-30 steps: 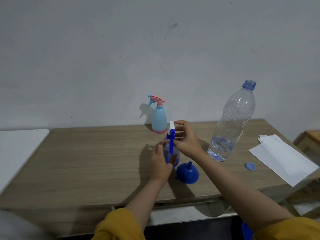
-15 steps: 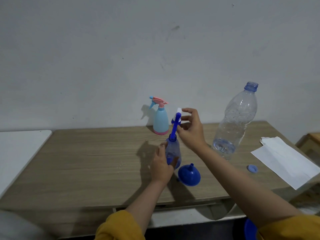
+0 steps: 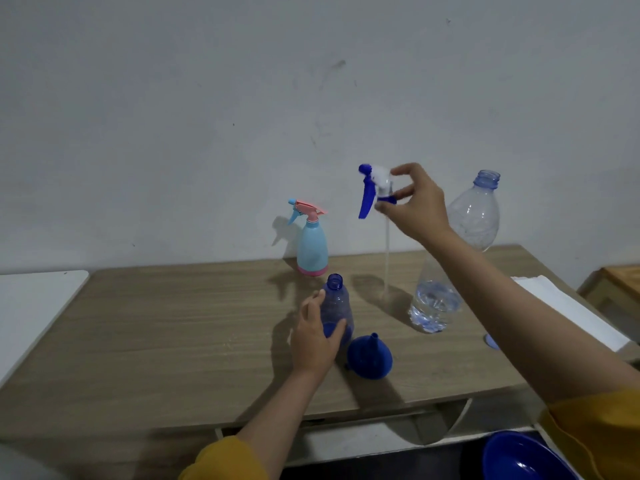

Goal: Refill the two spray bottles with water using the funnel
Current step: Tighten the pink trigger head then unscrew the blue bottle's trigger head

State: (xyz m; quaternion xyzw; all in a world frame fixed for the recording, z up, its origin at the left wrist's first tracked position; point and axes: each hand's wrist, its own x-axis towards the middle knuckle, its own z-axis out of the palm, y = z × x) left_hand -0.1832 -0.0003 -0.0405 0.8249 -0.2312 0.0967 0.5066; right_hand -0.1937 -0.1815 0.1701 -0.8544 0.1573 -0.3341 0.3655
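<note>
1. Gripping the lower body of the blue spray bottle (image 3: pixel 336 308), the left hand (image 3: pixel 314 341) has its fingers and thumb curled round it in the head view; the bottle stands upright on the wooden table (image 3: pixel 173 341) with its neck uncapped.
2. Up and to the right of that bottle, the right hand (image 3: pixel 417 206) pinches the blue and white trigger head (image 3: pixel 372 188) between thumb and fingertips, holding it in the air; its clear dip tube (image 3: pixel 387 258) hangs down, clear of the bottle's neck.
3. Just right of the blue spray bottle, the blue funnel (image 3: pixel 370 356) rests upside down on the table, spout up.
4. Behind the bottle, near the wall, stands the light blue spray bottle (image 3: pixel 312 247) with its pink trigger still on.
5. Further right of the bottle stands the clear water bottle (image 3: pixel 450 265), uncapped, with water low in it.
6. Its cap (image 3: pixel 491 341) lies on the table beyond that, partly hidden by the right forearm, with white paper (image 3: pixel 568 310) past it.
</note>
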